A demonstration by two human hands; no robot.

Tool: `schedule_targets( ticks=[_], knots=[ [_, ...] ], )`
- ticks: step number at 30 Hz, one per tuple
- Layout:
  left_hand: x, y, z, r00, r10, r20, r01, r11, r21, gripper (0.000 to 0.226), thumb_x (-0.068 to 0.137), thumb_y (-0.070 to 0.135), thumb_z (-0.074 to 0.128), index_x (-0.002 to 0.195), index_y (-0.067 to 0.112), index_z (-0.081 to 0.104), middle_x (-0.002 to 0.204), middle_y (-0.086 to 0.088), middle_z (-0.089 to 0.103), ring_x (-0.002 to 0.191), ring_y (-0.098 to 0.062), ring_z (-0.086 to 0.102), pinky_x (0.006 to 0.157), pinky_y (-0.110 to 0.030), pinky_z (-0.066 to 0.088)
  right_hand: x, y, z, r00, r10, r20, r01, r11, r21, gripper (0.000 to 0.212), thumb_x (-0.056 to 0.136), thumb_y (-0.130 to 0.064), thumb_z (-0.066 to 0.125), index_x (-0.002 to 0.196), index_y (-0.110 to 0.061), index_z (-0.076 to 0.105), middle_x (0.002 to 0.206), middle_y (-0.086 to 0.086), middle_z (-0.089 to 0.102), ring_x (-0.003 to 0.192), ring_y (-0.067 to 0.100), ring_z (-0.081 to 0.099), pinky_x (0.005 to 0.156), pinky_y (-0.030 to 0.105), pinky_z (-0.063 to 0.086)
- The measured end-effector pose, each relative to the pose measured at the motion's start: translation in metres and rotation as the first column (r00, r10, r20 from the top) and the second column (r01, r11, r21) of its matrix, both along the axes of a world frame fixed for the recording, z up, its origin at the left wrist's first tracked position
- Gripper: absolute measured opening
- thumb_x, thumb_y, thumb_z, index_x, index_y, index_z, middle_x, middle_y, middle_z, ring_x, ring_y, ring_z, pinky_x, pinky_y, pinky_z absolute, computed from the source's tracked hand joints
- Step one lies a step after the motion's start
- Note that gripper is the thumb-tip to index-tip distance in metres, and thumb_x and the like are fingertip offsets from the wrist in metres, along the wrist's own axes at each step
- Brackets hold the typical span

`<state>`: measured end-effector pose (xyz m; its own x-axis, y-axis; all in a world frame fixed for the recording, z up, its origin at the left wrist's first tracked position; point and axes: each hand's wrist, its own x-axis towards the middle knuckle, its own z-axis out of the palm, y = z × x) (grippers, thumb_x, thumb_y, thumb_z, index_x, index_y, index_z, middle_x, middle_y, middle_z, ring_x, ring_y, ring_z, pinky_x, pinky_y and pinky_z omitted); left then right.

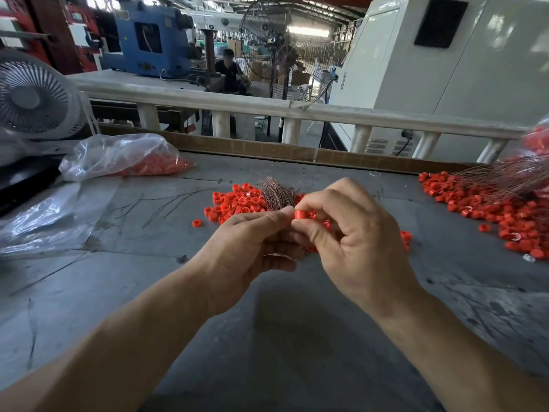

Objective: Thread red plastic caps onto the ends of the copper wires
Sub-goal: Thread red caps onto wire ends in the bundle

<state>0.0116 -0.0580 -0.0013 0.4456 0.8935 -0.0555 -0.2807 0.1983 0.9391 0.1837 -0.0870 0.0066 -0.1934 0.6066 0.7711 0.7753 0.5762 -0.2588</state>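
Observation:
My right hand (350,233) pinches a small red plastic cap (302,214) between thumb and forefinger. My left hand (252,248) meets it fingertip to fingertip and grips a bundle of thin copper wires (276,196), whose ends fan up behind the fingers. The wire tip at the cap is hidden by my fingers. A heap of loose red caps (237,203) lies on the grey table (297,322) just beyond my hands.
A second heap of red caps (499,215) with copper wires (505,176) across it lies at the right. A clear bag of red caps (124,159) lies at back left beside a white fan (32,96). Loose plastic sheet (44,221) covers the left edge. A person sits beyond the railing (267,110).

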Motion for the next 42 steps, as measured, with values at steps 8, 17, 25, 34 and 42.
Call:
schedule_targets(
  ticks=[8,17,25,34,42],
  knots=[
    [-0.001,0.002,-0.001,0.997,0.049,0.054,-0.053,0.995,0.086,0.041,0.092,0.026,0.062,0.113,-0.009,0.067,0.105,-0.026,0.065,0.093,-0.031,0.063,0.075,-0.031,0.058,-0.002,0.000,-0.003,0.998,0.055,0.024,-0.056,0.998,0.018,0.016,0.091,-0.015,0.073,0.106,-0.016,0.069,0.096,-0.006,0.064,0.085,0.008,0.061,0.074,0.026,0.054],
    [-0.002,0.007,0.000,0.984,0.176,0.036,-0.179,0.974,0.141,0.031,0.077,0.023,0.073,0.101,0.003,0.072,0.093,-0.018,0.064,0.086,-0.024,0.060,0.075,-0.032,0.053,-0.001,0.004,-0.007,0.992,0.097,-0.080,-0.101,0.993,-0.054,0.019,0.088,-0.009,0.078,0.106,-0.012,0.070,0.100,-0.007,0.070,0.094,0.008,0.067,0.082,0.029,0.056],
    [-0.007,0.013,0.000,0.936,0.352,0.022,-0.350,0.921,0.169,0.008,0.091,0.011,0.067,0.088,0.006,0.072,0.084,-0.012,0.076,0.074,-0.020,0.072,0.061,-0.026,0.058,-0.001,0.007,-0.009,0.994,0.093,-0.060,-0.100,0.987,-0.124,0.016,0.087,-0.007,0.077,0.101,-0.014,0.073,0.097,-0.007,0.068,0.090,0.008,0.064,0.081,0.024,0.052],
    [-0.012,0.017,0.000,0.883,0.470,0.000,-0.466,0.877,0.116,0.005,0.089,0.006,0.070,0.087,0.006,0.074,0.082,-0.012,0.077,0.071,-0.020,0.075,0.069,-0.033,0.062,-0.002,0.006,-0.014,0.986,0.095,-0.134,-0.130,0.949,-0.288,0.017,0.086,-0.014,0.079,0.096,-0.025,0.071,0.088,-0.015,0.062,0.082,0.004,0.062,0.069,0.007,0.042],
    [-0.020,0.021,-0.001,0.875,0.484,0.001,-0.481,0.869,0.116,0.004,0.090,0.008,0.071,0.089,0.005,0.073,0.082,-0.011,0.077,0.072,-0.019,0.074,0.065,-0.026,0.062,-0.003,0.005,-0.014,0.992,0.068,-0.106,-0.103,0.925,-0.367,0.015,0.088,-0.015,0.077,0.098,-0.025,0.075,0.087,-0.015,0.062,0.082,0.006,0.061,0.070,0.009,0.043]
  ],
)
